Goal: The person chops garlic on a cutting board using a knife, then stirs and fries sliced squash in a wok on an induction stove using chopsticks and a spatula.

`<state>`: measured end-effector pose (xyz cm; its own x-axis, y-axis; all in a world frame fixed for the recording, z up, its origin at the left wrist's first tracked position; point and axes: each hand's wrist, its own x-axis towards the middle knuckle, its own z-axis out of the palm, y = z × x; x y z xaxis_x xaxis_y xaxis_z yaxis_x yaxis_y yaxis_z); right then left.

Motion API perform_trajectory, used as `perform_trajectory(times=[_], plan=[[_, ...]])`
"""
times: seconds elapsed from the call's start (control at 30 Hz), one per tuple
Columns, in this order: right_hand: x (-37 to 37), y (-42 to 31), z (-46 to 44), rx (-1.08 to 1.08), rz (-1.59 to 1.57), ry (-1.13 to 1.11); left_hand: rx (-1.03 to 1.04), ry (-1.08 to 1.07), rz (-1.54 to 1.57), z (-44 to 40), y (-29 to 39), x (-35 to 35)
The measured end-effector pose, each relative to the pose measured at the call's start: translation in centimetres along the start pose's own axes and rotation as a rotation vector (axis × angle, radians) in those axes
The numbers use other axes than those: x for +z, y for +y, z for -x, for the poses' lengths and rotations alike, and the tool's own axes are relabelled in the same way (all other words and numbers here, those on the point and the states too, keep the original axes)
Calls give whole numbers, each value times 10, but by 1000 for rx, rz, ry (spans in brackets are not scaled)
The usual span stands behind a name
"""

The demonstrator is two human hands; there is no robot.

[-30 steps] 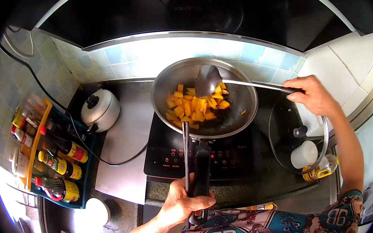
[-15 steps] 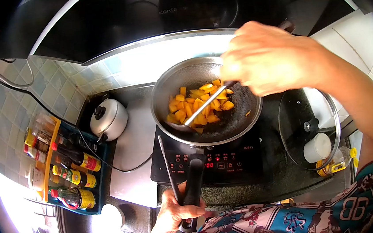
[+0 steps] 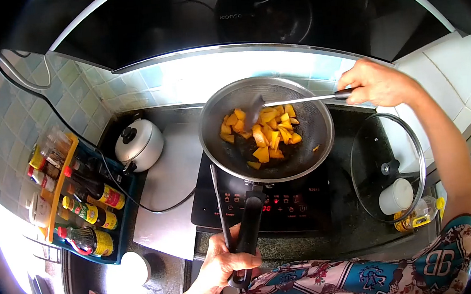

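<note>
A metal wok (image 3: 303, 158) stands on a black induction cooker (image 3: 210, 208), with orange-yellow chunks (image 3: 272, 130) of food in it. My left hand (image 3: 223, 263) is closed round the wok's black handle (image 3: 248, 230) and also holds a pair of chopsticks (image 3: 218, 196) upright beside it. At the right, my right hand (image 3: 378, 83) grips the dark end of a spatula (image 3: 298, 100). The spatula's blade, somewhat blurred, is among the chunks at the left part of the wok.
A lidded white pot (image 3: 139, 146) stands at the left, beyond a rack (image 3: 121, 235) of sauce bottles. A glass lid (image 3: 355, 175), a white tub (image 3: 395, 196) and an oil bottle (image 3: 423, 212) are at the right. A black cable (image 3: 162, 210) crosses the pale sheet (image 3: 163, 181).
My right hand has swung from above the wok back to the right, and the spatula has turned nearly level. The chunks have shifted in the wok. My left hand keeps its grip.
</note>
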<state>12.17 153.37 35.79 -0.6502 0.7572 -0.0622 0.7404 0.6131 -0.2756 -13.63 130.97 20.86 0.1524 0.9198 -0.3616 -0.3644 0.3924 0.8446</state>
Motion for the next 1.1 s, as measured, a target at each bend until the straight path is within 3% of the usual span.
perform_trajectory(times=[0.27, 0.33, 0.43, 0.47, 0.57, 0.63, 0.67, 0.77, 1.0, 1.07, 1.1], plan=[[63, 14, -34, -74, -101, -20, 13, -2, 63, -1, -4, 4], [50, 13, -21, 50, 56, -130, 17, 14, 48, -1, -6, 5], [37, 24, 4, -58, 49, -18, 28, 7, 57, -2, -6, 6], [24, 15, 16, 109, 25, -100, 31, 6, 59, -2, -6, 6], [14, 11, 44, 91, 33, -32, 45, -5, 45, -2, -7, 5], [15, 10, 54, 307, -206, 59, 41, -11, 45, -2, -6, 5], [19, 12, 54, 312, -204, 61, 40, -17, 44, -3, -5, 6], [44, 20, 40, 10, -163, 110, 39, -11, 40, -3, -4, 9], [60, 7, 7, -60, -58, -34, 19, 25, 50, -2, -6, 9], [41, 5, 16, 184, 86, -90, 21, 26, 69, -1, -7, 8], [39, 23, 20, 105, 74, -26, 12, 21, 53, -2, -6, 8]])
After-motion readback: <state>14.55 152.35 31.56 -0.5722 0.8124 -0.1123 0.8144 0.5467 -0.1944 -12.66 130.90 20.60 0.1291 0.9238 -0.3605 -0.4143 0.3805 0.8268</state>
